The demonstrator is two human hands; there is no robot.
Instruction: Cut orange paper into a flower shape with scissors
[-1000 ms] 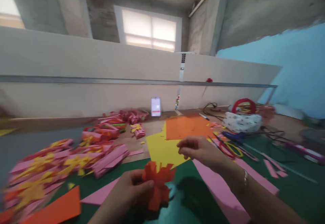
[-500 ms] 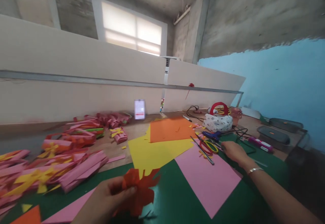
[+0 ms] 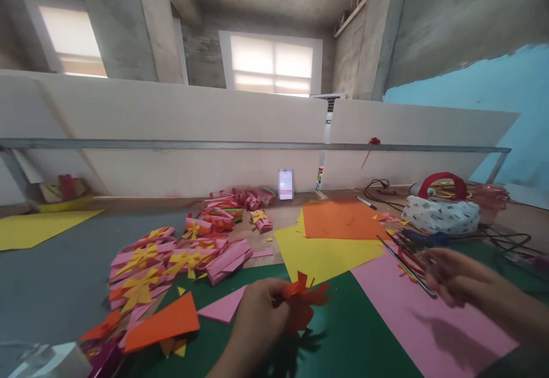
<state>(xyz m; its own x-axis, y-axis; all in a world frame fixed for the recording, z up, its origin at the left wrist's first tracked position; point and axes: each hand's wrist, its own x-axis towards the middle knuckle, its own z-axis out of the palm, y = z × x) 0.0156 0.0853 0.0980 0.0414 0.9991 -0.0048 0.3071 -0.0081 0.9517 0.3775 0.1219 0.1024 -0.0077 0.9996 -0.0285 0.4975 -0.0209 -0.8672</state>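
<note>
My left hand [image 3: 268,309] pinches an orange paper flower [image 3: 302,303] with cut petals, low over the green mat [image 3: 338,321]. On the right, my right hand [image 3: 450,278] is closed above the pink paper sheet [image 3: 433,326]. Its curled fingers appear to grip scissors [image 3: 433,261], mostly hidden, with only a bit of yellow handle showing. Beside those fingers are red loop handles [image 3: 410,261] and a thin dark metal rod [image 3: 407,266]. A blue tool [image 3: 424,239] lies just behind the hand.
Pink paper pieces with yellow bows [image 3: 184,258] pile up at left. Orange sheets [image 3: 338,219] overlap a yellow sheet [image 3: 313,249] in the middle. A patterned white pouch with a red handle [image 3: 441,212] and cables stand back right. A phone [image 3: 285,184] leans on the partition.
The view has swung left. My right hand has moved from beside the tools to above the pink sheet, its fingers now curled. My left hand still holds the orange flower, turned somewhat.
</note>
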